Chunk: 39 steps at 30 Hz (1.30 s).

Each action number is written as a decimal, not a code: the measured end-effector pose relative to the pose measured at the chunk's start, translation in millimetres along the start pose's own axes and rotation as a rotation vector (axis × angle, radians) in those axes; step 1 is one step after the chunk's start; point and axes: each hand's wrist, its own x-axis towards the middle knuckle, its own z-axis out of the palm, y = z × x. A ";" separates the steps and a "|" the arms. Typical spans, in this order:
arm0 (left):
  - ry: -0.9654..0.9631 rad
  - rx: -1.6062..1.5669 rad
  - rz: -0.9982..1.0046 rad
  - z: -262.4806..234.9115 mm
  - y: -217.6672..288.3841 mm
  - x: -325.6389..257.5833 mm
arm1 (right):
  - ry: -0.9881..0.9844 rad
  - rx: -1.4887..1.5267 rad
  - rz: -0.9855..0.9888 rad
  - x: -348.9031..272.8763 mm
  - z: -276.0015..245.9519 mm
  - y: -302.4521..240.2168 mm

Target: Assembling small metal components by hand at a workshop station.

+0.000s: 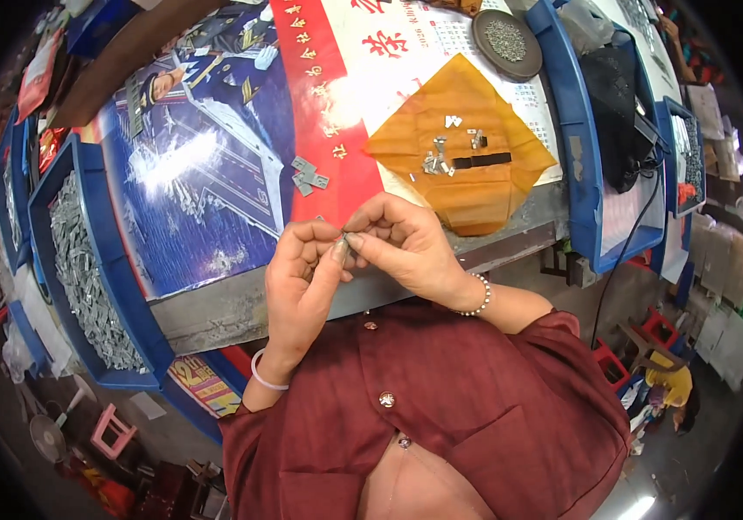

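Note:
My left hand (pixel 306 269) and my right hand (pixel 408 247) meet over the table's near edge, fingertips pinched together. Between them is a tiny metal part (pixel 345 237), mostly hidden by the thumbs and fingers, so its exact shape does not show. Just beyond my left hand, several flat grey metal pieces (pixel 309 177) lie in a loose pile on the printed sheet. To the right of my hands an orange-brown sheet (pixel 467 195) is spread out. On it are several small shiny metal pieces (pixel 437 162) and a black strip (pixel 482 160).
A blue bin (pixel 111 286) full of grey metal parts stands at the left. A round dish (pixel 507 45) of small metal pieces sits at the far right. Beside it, a long blue tray (pixel 581 173) holds a black bag (pixel 611 113). A glossy poster (pixel 207 173) covers the table's left side.

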 end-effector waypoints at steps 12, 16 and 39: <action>0.011 0.095 -0.026 -12.2 -6.1 2.1 | 0.439 -1.207 -0.384 24.7 -103.8 -72.6; -0.009 0.087 -0.036 -13.3 -5.1 2.4 | 0.309 -1.344 -0.344 44.0 -115.3 -79.5; -0.064 0.202 -0.026 0.4 3.4 10.7 | -0.143 -0.686 -0.119 10.6 -38.9 -63.3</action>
